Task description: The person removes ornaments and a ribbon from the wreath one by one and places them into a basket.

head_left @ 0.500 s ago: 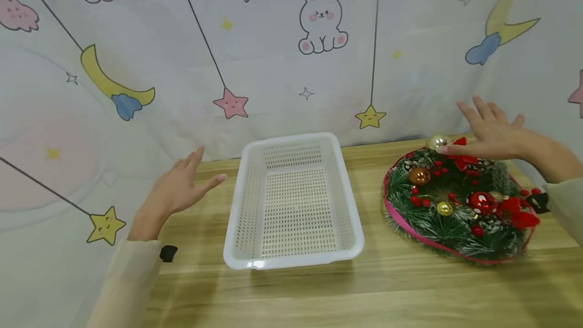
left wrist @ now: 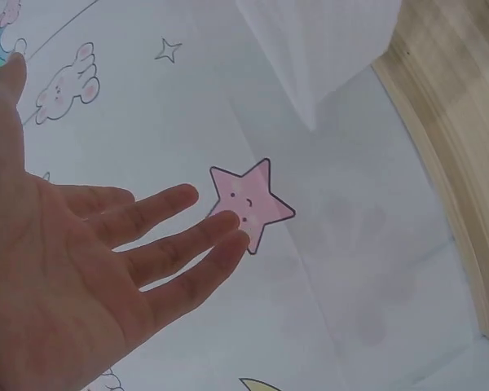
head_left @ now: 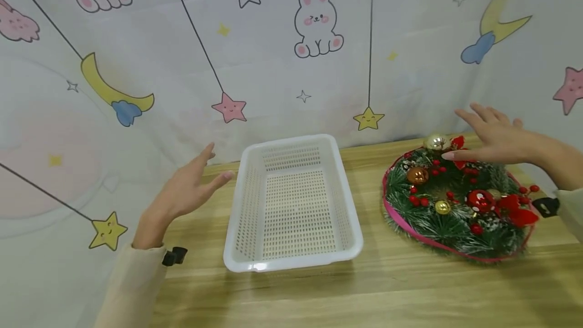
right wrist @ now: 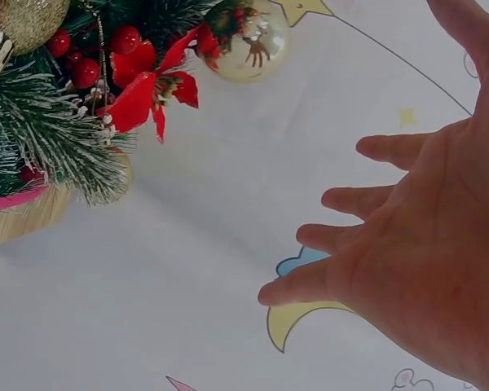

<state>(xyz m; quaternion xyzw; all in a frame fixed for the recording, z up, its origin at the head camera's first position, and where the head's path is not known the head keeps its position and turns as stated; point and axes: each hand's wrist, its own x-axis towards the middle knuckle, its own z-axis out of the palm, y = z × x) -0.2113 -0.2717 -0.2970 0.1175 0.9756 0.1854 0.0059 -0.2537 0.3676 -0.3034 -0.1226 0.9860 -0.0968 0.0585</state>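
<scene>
A white plastic basket [head_left: 298, 262] with perforated sides stands on the wooden table in the head view. To its left my left hand [head_left: 184, 189] hovers with fingers extended and thumb spread, holding nothing. At the right lies a Christmas wreath [head_left: 410, 216] of frosted green sprigs with baubles, red berries, red flowers and a pink ribbon round its edge. Over the wreath's far right part hovers my right hand [head_left: 501, 138], fingers spread, nothing in it. In the left wrist view the left palm [left wrist: 65, 285] shows bare; the right palm [right wrist: 424, 228] is likewise bare in the right wrist view.
Behind the table [head_left: 319, 302] hangs a pale cloth [head_left: 273, 54] printed with rabbits, stars and moons. It borders the table's back edge. Black wrist-camera straps [head_left: 175, 256] show at both cuffs.
My left hand has shifted slightly right, closer to the basket. My right hand is a little lower over the wreath. The head view has tilted slightly; basket and wreath stay in place.
</scene>
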